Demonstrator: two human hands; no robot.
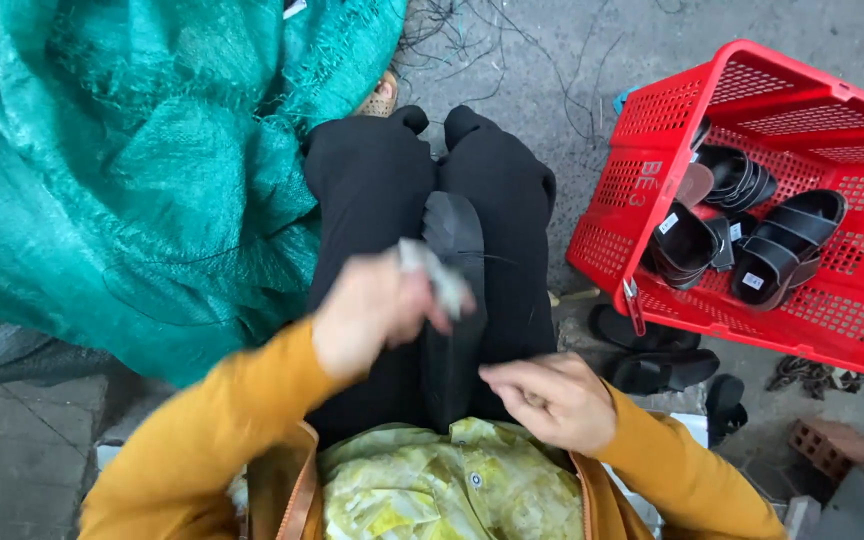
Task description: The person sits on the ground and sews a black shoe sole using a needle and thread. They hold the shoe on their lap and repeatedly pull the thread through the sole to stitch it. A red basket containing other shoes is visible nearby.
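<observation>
On lap: black shoe sole (455,300), laid lengthwise along thighs, steadied there.
Left hand (372,312): blurred, pinching grey strip (434,270).
Right hand (552,398): loosely curled, grip unclear.
Alongside: red basket (742,90) of black sandals (752,240).

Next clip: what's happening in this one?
A seated person in mustard-yellow sleeves has a long black shoe sole lying along their lap. The left hand, blurred, pinches a small grey scrap over the sole; the right hand rests loosely curled beside its near end. A red plastic mesh basket on the right holds finished black sandals, and green netting is heaped on the left.
</observation>
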